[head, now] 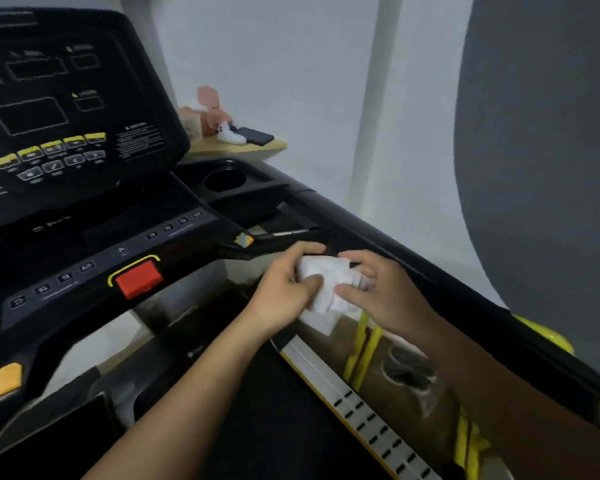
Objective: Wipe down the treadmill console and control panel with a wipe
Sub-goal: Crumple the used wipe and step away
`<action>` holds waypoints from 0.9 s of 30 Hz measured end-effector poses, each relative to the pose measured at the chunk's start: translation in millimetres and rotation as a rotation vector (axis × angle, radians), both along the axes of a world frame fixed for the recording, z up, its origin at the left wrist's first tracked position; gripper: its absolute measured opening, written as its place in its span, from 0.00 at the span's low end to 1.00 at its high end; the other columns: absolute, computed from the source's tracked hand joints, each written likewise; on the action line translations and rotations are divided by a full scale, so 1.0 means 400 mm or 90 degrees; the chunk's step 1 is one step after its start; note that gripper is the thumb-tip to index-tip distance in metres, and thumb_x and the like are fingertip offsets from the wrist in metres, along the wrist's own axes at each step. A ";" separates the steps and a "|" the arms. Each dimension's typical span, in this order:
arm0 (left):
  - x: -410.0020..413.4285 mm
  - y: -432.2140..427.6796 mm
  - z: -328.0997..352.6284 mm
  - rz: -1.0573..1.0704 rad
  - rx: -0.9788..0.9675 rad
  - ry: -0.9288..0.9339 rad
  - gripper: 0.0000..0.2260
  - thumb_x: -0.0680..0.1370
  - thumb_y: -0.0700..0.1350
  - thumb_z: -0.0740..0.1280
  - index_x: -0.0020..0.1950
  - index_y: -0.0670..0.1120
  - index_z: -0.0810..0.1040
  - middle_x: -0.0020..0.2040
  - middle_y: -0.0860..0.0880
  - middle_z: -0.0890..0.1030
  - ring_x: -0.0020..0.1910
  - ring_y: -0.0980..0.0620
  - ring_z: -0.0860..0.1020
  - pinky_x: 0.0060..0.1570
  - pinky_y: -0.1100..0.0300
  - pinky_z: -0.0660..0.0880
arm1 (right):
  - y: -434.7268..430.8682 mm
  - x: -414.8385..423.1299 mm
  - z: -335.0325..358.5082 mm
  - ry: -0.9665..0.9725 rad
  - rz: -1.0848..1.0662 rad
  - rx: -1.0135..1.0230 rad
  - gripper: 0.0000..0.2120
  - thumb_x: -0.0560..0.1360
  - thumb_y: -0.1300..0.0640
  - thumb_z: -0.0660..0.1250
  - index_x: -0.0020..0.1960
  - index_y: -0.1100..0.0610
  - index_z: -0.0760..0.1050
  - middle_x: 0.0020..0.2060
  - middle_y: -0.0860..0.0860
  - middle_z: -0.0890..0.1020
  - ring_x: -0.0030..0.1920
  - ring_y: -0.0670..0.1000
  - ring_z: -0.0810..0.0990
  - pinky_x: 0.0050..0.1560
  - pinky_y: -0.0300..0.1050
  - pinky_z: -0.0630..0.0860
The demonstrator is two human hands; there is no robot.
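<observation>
Holding one white wipe (326, 282) to the right of the red stop button (138, 278): left hand (284, 289) and right hand (378, 292) each pinch it, fingers curled round its edges. Judgement: fold it into a flat pad before pressing on the console (66, 98) above the button and the control panel (94, 258) beside it. Count: wipe 1, hands 2, button 1.

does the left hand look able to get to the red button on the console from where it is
Probably yes: the left hand grips the wipe close beside the red button, and nothing lies between them.
</observation>
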State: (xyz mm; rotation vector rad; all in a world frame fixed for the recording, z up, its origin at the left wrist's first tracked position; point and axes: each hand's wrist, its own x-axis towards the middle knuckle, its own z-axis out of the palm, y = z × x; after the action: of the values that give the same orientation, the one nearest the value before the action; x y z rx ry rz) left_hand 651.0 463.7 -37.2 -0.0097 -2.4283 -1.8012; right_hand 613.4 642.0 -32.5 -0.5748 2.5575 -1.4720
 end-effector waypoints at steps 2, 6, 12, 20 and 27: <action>0.006 0.126 0.018 -0.003 0.103 -0.038 0.17 0.77 0.35 0.68 0.62 0.52 0.76 0.47 0.50 0.81 0.40 0.56 0.80 0.33 0.66 0.75 | 0.140 0.039 0.022 -0.026 -0.058 -0.069 0.12 0.71 0.59 0.74 0.51 0.46 0.78 0.43 0.43 0.84 0.44 0.42 0.82 0.46 0.41 0.81; 0.028 0.395 0.058 -0.096 0.251 -0.133 0.12 0.77 0.38 0.71 0.60 0.44 0.79 0.47 0.45 0.86 0.45 0.46 0.85 0.38 0.57 0.80 | 0.411 0.131 0.050 -0.042 -0.170 -0.161 0.08 0.72 0.62 0.73 0.43 0.50 0.79 0.37 0.42 0.84 0.36 0.40 0.82 0.35 0.33 0.76; 0.105 0.800 0.037 -0.329 0.074 -0.182 0.10 0.75 0.36 0.71 0.56 0.43 0.83 0.48 0.41 0.86 0.43 0.50 0.83 0.39 0.60 0.77 | 0.793 0.298 -0.016 0.013 -0.390 -0.113 0.10 0.71 0.58 0.74 0.42 0.45 0.76 0.38 0.41 0.80 0.41 0.37 0.77 0.38 0.29 0.70; 0.196 1.219 -0.117 -0.549 -0.140 -0.181 0.13 0.76 0.34 0.70 0.38 0.52 0.81 0.29 0.57 0.81 0.29 0.62 0.78 0.33 0.65 0.73 | 1.123 0.567 -0.198 -0.104 -0.673 -0.103 0.05 0.72 0.58 0.74 0.43 0.53 0.77 0.34 0.45 0.79 0.33 0.43 0.76 0.30 0.34 0.70; 0.202 1.440 -0.286 -0.593 -0.213 -0.196 0.12 0.70 0.56 0.70 0.45 0.49 0.80 0.41 0.47 0.84 0.43 0.45 0.83 0.43 0.41 0.81 | 1.264 0.677 -0.295 -0.181 -0.860 -0.200 0.09 0.72 0.61 0.72 0.48 0.49 0.78 0.38 0.49 0.81 0.36 0.50 0.80 0.30 0.42 0.75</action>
State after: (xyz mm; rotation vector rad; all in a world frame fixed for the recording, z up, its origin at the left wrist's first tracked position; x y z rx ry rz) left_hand 731.6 1039.8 -151.6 -1.1412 -3.2339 -1.6798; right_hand 884.1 1147.5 -150.4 1.5395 2.4136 -1.9791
